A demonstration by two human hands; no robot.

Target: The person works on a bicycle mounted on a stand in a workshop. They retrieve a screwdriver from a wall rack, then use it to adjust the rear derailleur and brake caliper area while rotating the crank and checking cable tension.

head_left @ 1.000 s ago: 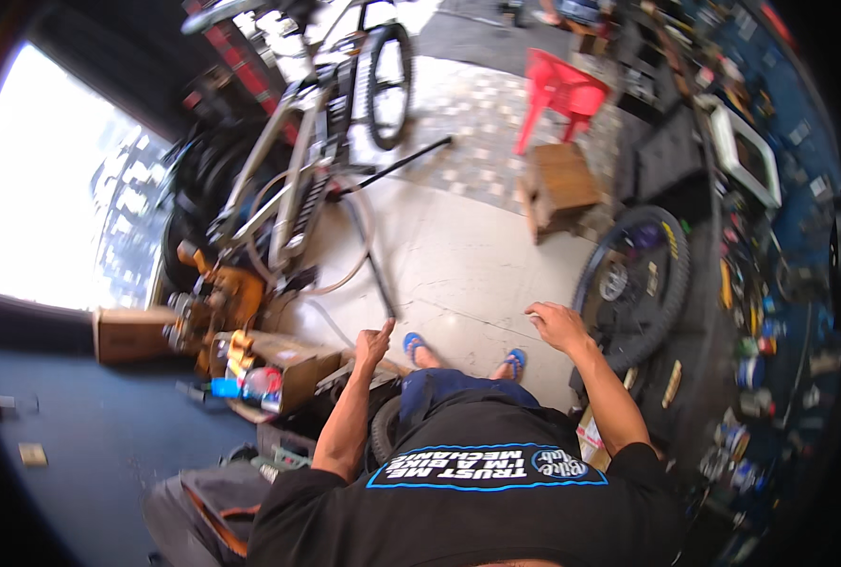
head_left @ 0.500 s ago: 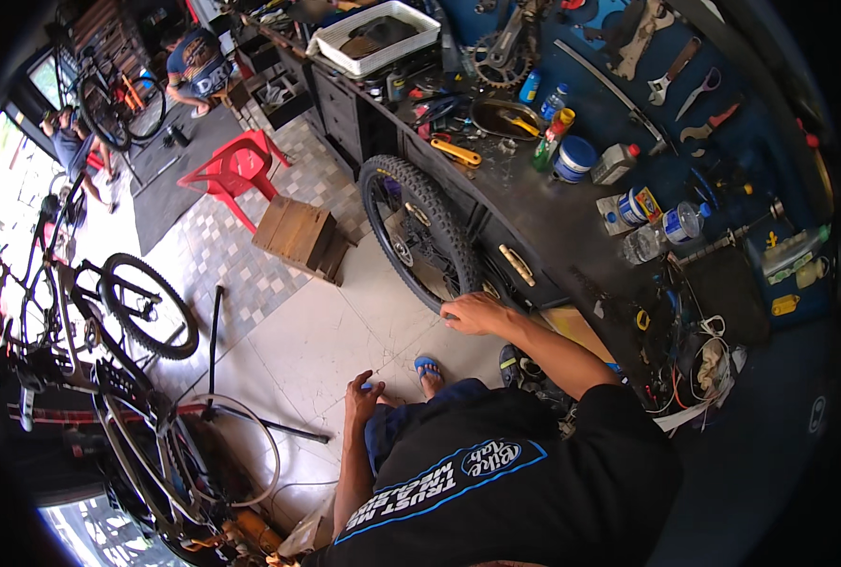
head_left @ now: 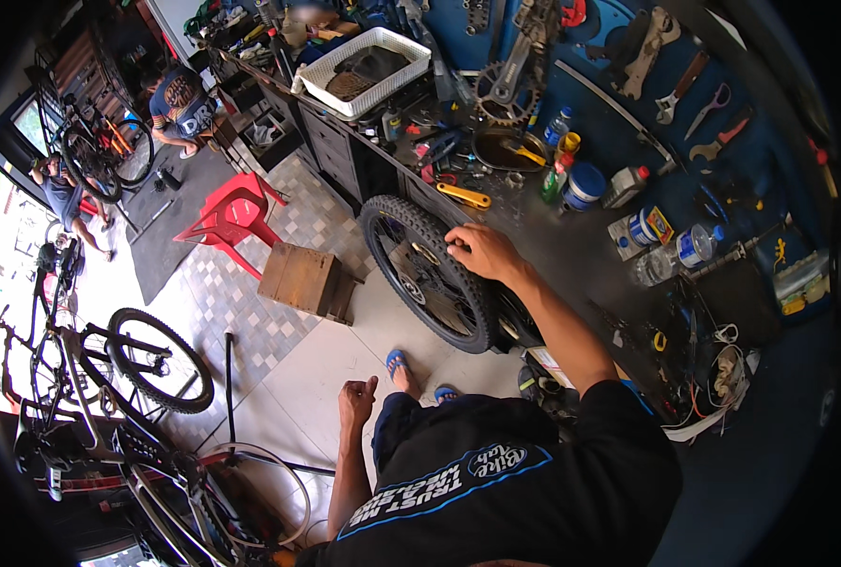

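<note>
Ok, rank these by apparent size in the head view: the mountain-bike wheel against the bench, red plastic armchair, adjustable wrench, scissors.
Largest to smallest, as they look:
1. Mountain-bike wheel
2. Red plastic armchair
3. Adjustable wrench
4. Scissors

On our right we have the bench (head_left: 572, 250), with the tray (head_left: 392, 94) toward its far end and the bottles (head_left: 695, 248) nearer us. Beside its front stands the wheel (head_left: 411, 286); left of that, the box (head_left: 302, 281), the chair (head_left: 241, 213) behind it, then the bike (head_left: 135, 444).
</note>
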